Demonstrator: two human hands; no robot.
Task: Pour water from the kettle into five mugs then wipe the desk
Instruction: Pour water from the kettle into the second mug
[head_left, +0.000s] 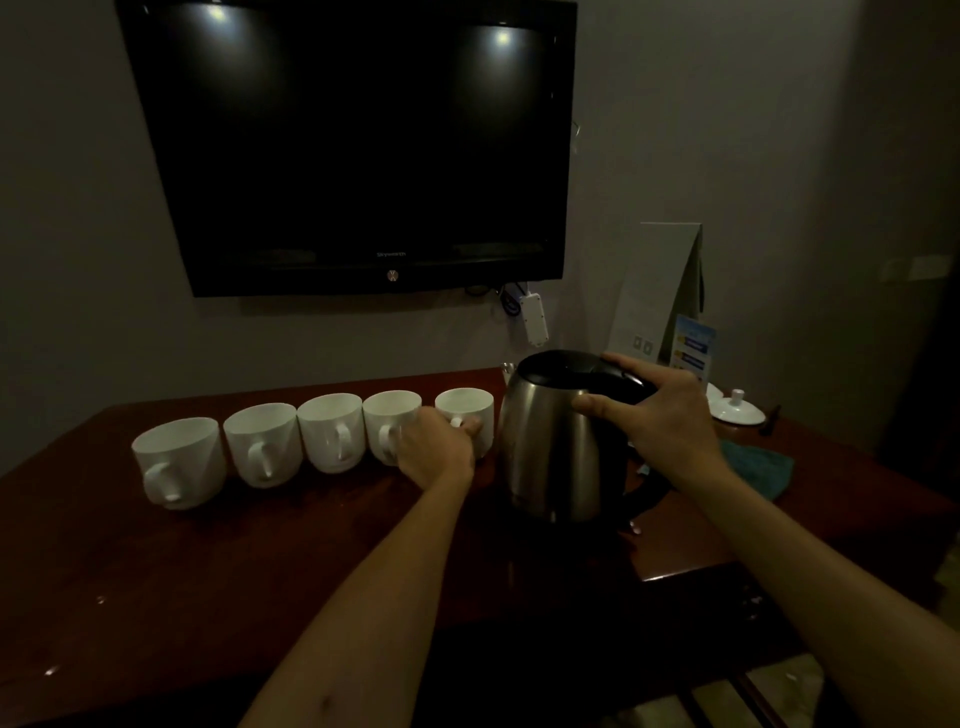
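Five white ceramic mugs are crowding the dark wooden desk in a tight row, the steel kettle blocking its right end; open desktop is lying in front, nearer the person.

Five white mugs stood upright in a row across the dark wooden tabletop, handles toward the viewer. At three o'clock from the rightmost mug stood a steel kettle with a black lid. A teal cloth lay at the kettle's three o'clock.
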